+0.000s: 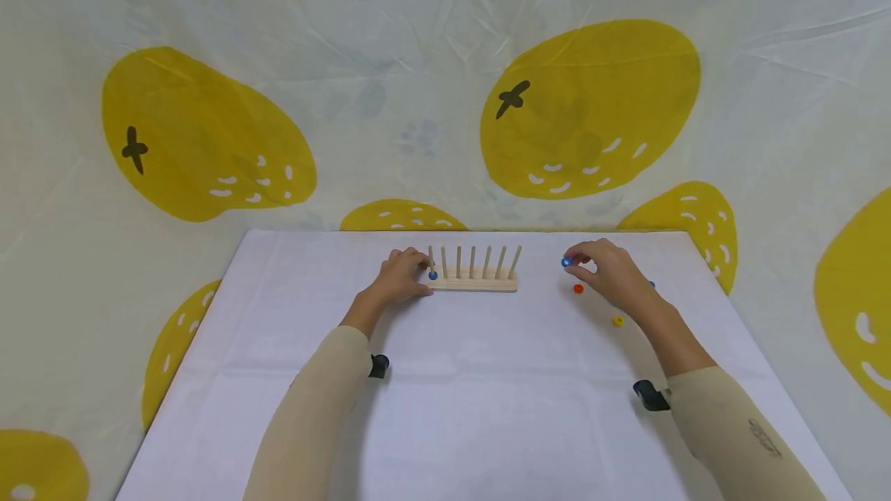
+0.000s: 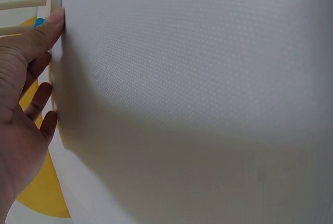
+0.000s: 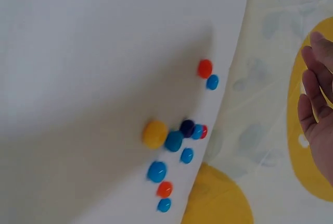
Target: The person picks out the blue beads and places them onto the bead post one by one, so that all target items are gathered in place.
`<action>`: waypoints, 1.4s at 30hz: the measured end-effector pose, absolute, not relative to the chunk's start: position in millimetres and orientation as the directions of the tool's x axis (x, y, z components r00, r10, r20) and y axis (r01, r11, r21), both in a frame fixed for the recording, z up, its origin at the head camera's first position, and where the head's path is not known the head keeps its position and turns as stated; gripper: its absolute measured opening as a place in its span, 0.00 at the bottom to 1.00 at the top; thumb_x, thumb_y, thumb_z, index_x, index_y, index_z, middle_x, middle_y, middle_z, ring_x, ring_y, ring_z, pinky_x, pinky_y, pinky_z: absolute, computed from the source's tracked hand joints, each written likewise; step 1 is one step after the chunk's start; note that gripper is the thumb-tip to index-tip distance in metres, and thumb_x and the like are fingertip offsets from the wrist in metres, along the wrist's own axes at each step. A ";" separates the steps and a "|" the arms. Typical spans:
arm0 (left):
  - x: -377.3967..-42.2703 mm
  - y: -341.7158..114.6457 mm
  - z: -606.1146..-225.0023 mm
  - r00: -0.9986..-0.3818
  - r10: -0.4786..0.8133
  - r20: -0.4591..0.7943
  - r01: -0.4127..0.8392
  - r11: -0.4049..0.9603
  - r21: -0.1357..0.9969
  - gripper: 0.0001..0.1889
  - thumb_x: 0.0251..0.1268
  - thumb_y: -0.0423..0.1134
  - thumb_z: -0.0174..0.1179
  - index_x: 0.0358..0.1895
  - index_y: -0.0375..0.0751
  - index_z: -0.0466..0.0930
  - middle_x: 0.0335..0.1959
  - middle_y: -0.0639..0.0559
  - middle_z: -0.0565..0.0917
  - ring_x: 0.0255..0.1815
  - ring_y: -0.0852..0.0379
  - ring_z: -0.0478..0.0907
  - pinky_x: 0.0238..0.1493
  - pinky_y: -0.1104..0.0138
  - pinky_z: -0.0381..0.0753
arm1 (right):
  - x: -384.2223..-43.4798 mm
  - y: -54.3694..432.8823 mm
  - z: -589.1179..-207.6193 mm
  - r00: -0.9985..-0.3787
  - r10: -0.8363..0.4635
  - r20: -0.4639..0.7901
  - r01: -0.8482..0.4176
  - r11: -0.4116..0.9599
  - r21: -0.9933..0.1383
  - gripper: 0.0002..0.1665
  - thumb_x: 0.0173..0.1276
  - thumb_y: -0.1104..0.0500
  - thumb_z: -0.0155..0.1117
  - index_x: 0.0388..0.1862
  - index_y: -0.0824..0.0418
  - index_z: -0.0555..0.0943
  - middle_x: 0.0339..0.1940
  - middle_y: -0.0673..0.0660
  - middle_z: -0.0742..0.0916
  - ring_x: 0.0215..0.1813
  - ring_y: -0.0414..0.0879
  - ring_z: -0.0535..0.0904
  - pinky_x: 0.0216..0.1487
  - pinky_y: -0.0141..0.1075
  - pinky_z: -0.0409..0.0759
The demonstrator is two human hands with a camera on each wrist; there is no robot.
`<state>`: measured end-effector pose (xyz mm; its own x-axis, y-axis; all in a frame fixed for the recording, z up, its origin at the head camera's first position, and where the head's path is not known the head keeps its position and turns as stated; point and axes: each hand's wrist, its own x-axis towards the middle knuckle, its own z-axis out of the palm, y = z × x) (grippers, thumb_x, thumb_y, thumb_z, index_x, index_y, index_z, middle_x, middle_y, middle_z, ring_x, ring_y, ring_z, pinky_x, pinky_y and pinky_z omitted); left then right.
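A wooden rack (image 1: 480, 285) with a row of upright pegs stands near the far side of the table. My left hand (image 1: 400, 277) grips its left end, the thumb at the front edge of the base and the fingers behind. One blue bead (image 1: 433, 275) sits low on the leftmost peg. To the right of the rack, my right hand (image 1: 612, 269) pinches another blue bead (image 1: 567, 261) between thumb and fingertips above the table. That held bead is out of sight in the right wrist view, where the hand (image 3: 320, 109) shows at the right edge.
An orange-red bead (image 1: 578, 288) and a yellow bead (image 1: 618, 321) lie beneath the right forearm. Several more loose beads, among them a dark one (image 3: 187, 128) and a blue one (image 3: 157, 172), lie near the table edge. A patterned cloth (image 1: 418, 99) hangs behind the table.
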<state>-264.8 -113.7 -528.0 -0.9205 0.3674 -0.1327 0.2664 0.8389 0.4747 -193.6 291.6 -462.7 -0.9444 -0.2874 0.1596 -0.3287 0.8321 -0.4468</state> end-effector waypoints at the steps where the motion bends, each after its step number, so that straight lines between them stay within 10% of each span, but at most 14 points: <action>1: -264.8 -113.8 -527.7 -0.920 0.368 -0.133 0.267 0.839 0.473 0.30 0.57 0.47 0.78 0.63 0.45 0.81 0.63 0.50 0.79 0.66 0.46 0.67 0.72 0.48 0.64 | -195.8 288.7 -460.6 -0.944 -0.288 0.159 -0.329 0.830 -0.450 0.13 0.69 0.59 0.73 0.51 0.59 0.86 0.45 0.55 0.89 0.52 0.53 0.79 0.55 0.52 0.80; 17: -264.3 -114.1 -529.0 -0.918 0.373 -0.132 0.271 0.836 0.476 0.29 0.57 0.47 0.78 0.61 0.45 0.81 0.62 0.50 0.79 0.66 0.45 0.68 0.71 0.48 0.65 | -221.6 224.5 -437.8 -0.869 -0.379 0.319 -0.492 0.737 -0.463 0.13 0.66 0.61 0.75 0.48 0.63 0.87 0.41 0.57 0.91 0.48 0.54 0.82 0.48 0.48 0.79; 42: -268.2 -114.6 -527.9 -0.916 0.376 -0.141 0.270 0.837 0.476 0.29 0.57 0.47 0.78 0.62 0.45 0.81 0.63 0.49 0.79 0.65 0.45 0.67 0.71 0.48 0.65 | -255.9 118.7 -431.3 -0.840 -0.494 0.224 -0.535 0.686 -0.492 0.14 0.70 0.56 0.73 0.51 0.60 0.89 0.42 0.53 0.91 0.49 0.50 0.81 0.57 0.45 0.78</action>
<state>-268.2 -114.6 -527.9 -0.9159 0.3758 -0.1412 0.2700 0.8370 0.4760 -255.9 118.7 -431.3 -0.8400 -0.4943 0.2237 -0.5350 0.6864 -0.4925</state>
